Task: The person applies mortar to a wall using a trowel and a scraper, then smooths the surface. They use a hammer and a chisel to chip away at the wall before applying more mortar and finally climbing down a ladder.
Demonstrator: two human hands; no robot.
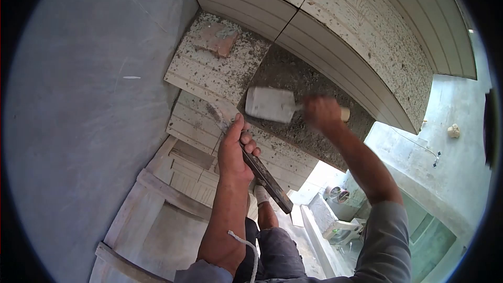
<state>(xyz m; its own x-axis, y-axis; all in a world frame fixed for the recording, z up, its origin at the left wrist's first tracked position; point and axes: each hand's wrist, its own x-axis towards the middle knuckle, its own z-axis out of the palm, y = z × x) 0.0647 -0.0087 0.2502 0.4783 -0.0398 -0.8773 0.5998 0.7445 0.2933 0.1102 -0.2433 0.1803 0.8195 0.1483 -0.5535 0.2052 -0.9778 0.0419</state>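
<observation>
Grey sleeves fill the bottom edge, w/ a white cord dangling by the left cuff. Person's standing, looking down at a wall face where tiles are partly fixed.

Left hand is clenched round a flat dark chisel, thumb stretched up along it; tip end points up-left onto the ribbed tile backing, dark handle end sticks out down-right below the fist. Metal near the tip looks smeared w/ mortar.

Right hand is blurred, fingers wrapped on the wooden handle of a hammer; pale handle end shows just past the fist on the right. Hammer's blocky whitish head sits left of the hand, over the dark mortar patch, just right of and above the chisel tip, not touching it as far as one can see.

Above both hands run large ribbed pale tiles, speckled w/ grit. Up-left, a reddish brick fragment lies in a mortar-flecked tile. Plain grey plaster wall takes the whole left side. Below, betw. the arms, a foot and dark trousers; lower right, a white appliance far down on the floor.
</observation>
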